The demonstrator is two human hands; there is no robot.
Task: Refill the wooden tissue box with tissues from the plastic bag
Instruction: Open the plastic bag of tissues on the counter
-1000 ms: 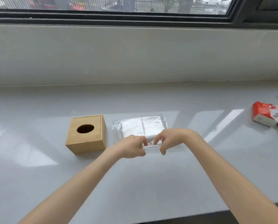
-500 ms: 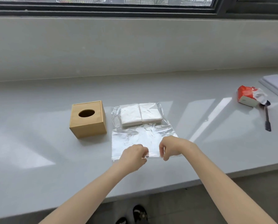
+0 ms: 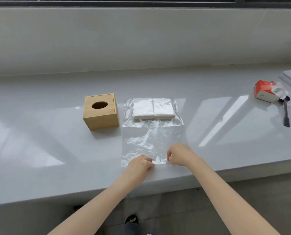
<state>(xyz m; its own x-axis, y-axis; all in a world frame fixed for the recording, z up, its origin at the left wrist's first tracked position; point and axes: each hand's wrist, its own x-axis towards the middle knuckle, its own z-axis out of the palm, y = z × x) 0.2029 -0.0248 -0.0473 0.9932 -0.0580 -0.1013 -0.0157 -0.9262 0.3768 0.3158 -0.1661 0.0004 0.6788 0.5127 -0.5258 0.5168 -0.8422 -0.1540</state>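
Pinching the near edge of the bag (image 3: 151, 141), left hand (image 3: 139, 164) and right hand (image 3: 179, 155) sit close together; tissues (image 3: 152, 108) lie at its far end, box (image 3: 100, 113) beyond-left.

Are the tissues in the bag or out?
In. The white tissues lie inside the clear plastic bag, at its far end.

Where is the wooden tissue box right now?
The wooden tissue box stands on the counter, just left of the plastic bag holding the tissues.
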